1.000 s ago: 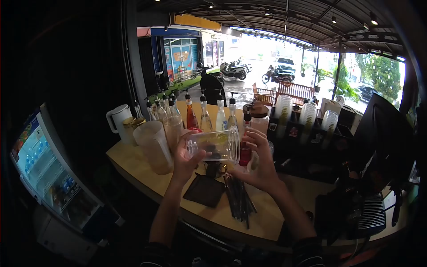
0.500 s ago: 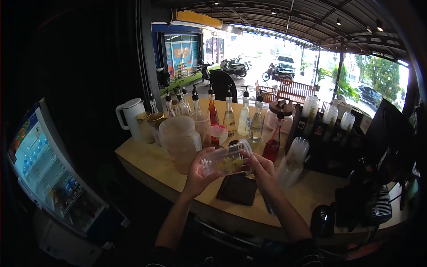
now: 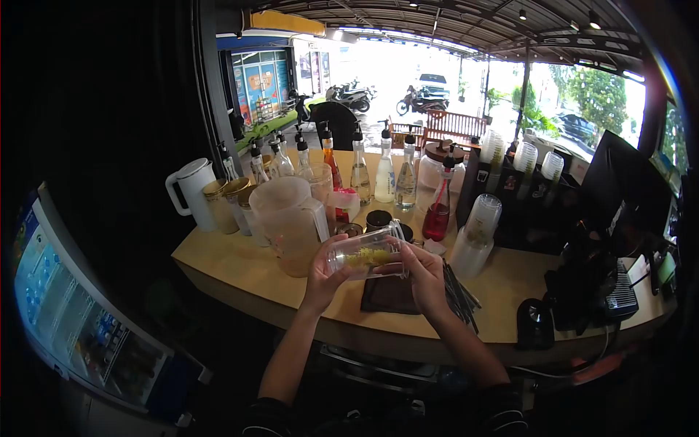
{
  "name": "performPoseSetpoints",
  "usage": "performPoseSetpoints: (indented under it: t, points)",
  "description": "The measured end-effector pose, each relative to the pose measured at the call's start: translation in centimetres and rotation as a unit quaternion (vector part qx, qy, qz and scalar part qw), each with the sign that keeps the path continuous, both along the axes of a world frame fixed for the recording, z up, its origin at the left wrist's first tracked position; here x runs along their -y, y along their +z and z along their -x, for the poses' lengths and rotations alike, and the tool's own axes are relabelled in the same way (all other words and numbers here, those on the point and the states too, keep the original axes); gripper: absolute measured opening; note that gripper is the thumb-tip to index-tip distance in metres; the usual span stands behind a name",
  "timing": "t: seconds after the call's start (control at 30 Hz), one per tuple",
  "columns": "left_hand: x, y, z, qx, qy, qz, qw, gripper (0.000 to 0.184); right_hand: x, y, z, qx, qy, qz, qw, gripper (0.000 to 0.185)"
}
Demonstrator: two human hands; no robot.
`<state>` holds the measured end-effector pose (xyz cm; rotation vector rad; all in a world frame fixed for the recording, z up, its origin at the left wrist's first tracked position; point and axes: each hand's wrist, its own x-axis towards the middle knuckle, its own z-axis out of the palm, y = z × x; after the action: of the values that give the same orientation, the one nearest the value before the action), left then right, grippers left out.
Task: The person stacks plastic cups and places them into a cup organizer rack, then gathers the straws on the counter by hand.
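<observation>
A clear plastic cup (image 3: 352, 256) with a yellow-green print lies on its side in the air between my hands, above the counter. My left hand (image 3: 322, 275) is closed round its base end. My right hand (image 3: 426, 277) grips the rim end at the right, some of its fingers showing through the clear wall. Under the cup lies a dark flat mat (image 3: 382, 297). Behind my left hand stands a large frosted plastic pitcher (image 3: 284, 218). Stacked clear cups (image 3: 480, 226) stand upright beyond my right hand.
Pump-top syrup bottles (image 3: 384, 175) line the back of the wooden counter (image 3: 218, 255), with a red bottle (image 3: 437, 215) nearer. A white jug (image 3: 195, 186) stands left. Dark straws (image 3: 460, 295) lie by my right hand. A dark monitor (image 3: 608, 182) stands right; a glass-door fridge (image 3: 80, 291) is at left.
My view has swung right, so the counter and street sit further left in it. The cup has turned slightly, showing more of its print. Both hands keep hold of it.
</observation>
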<state>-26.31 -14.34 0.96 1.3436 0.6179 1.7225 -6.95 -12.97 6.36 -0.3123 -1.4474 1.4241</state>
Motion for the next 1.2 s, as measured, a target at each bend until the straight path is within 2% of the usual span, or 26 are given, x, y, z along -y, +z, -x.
performPoseSetpoints:
  t: [0.17, 0.33, 0.4, 0.43, 0.5, 0.63, 0.67, 0.73, 0.77, 0.8, 0.83, 0.87, 0.9, 0.93, 0.97, 1.0, 1.03, 1.2]
  points:
    - [0.0, 0.7, -0.8, -0.005, -0.008, -0.009, 1.0, 0.066, 0.2, -0.1, -0.2, 0.007, -0.049, 0.003, 0.999, 0.039]
    - [-0.5, 1.7, -2.0, -0.031, 0.019, -0.006, 0.999, 0.066, -0.6, -0.4, -0.5, -0.025, -0.036, 0.022, 0.999, 0.039]
    - [-1.2, 1.6, -3.9, 0.036, 0.087, -0.032, 0.995, 0.06, -1.1, -0.7, -0.9, -0.052, 0.023, 0.024, 0.998, 0.04]
    - [-1.5, 1.9, -4.7, 0.037, 0.08, -0.035, 0.996, 0.06, -1.3, -0.7, -0.9, -0.052, 0.017, 0.021, 0.998, 0.04]
    - [-2.0, 2.7, -6.9, 0.15, -0.009, -0.005, 0.989, 0.055, -1.5, -0.9, -1.2, -0.102, 0.082, 0.011, 0.991, 0.039]
    - [-3.6, 3.4, -9.8, 0.18, -0.015, 0.021, 0.983, 0.055, -1.4, -1.2, -3.6, 0.005, 0.007, -0.07, 0.998, 0.039]
    - [-4.2, 3.7, -10.2, 0.181, -0.024, 0.02, 0.983, 0.055, -1.8, -1.2, -5.0, 0.042, -0.006, -0.053, 0.998, 0.035]
    - [-5.3, 4.9, -11.0, -0.026, 0.02, -0.026, 0.999, 0.063, -1.5, 0.2, -7.6, 0.054, -0.043, -0.034, 0.997, 0.035]
    - [-5.8, 5.8, -12.2, -0.025, 0.013, -0.032, 0.999, 0.063, -1.7, 1.0, -9.0, 0.063, -0.073, -0.015, 0.995, 0.036]
    - [-5.6, 7.3, -13.6, -0.017, 0.026, -0.077, 0.997, 0.062, -2.6, 1.5, -10.6, 0.112, -0.272, -0.111, 0.949, 0.046]
    - [-5.8, 8.4, -15.0, -0.008, 0.039, -0.123, 0.992, 0.06, -3.2, 2.2, -12.4, 0.144, -0.343, -0.187, 0.909, 0.059]
    - [-6.7, 8.8, -16.2, -0.038, 0.081, -0.137, 0.987, 0.066, -3.5, 2.8, -13.9, 0.15, -0.355, -0.231, 0.893, 0.063]
    - [-7.3, 9.5, -17.5, -0.036, 0.075, -0.142, 0.986, 0.066, -3.3, 4.1, -15.1, 0.157, -0.366, -0.275, 0.875, 0.067]
    - [-7.9, 10.3, -18.9, -0.124, 0.112, -0.169, 0.971, 0.069, -3.3, 5.2, -16.1, 0.157, -0.371, -0.278, 0.872, 0.067]
    - [-8.4, 10.9, -20.2, -0.212, 0.149, -0.194, 0.946, 0.072, -3.4, 6.3, -16.7, 0.174, -0.376, -0.354, 0.839, 0.072]
    - [-8.9, 11.2, -22.2, -0.198, 0.118, -0.19, 0.954, 0.074, -3.8, 7.0, -17.3, 0.189, -0.377, -0.426, 0.8, 0.076]
    - [-9.1, 11.9, -23.5, -0.271, 0.176, -0.243, 0.915, 0.073, -4.6, 7.3, -18.0, 0.183, -0.388, -0.457, 0.779, 0.076]
    - [-13.5, 14.8, -28.6, -0.352, 0.172, -0.297, 0.871, 0.088, -10.5, 9.5, -23.8, 0.156, -0.466, -0.43, 0.758, 0.069]
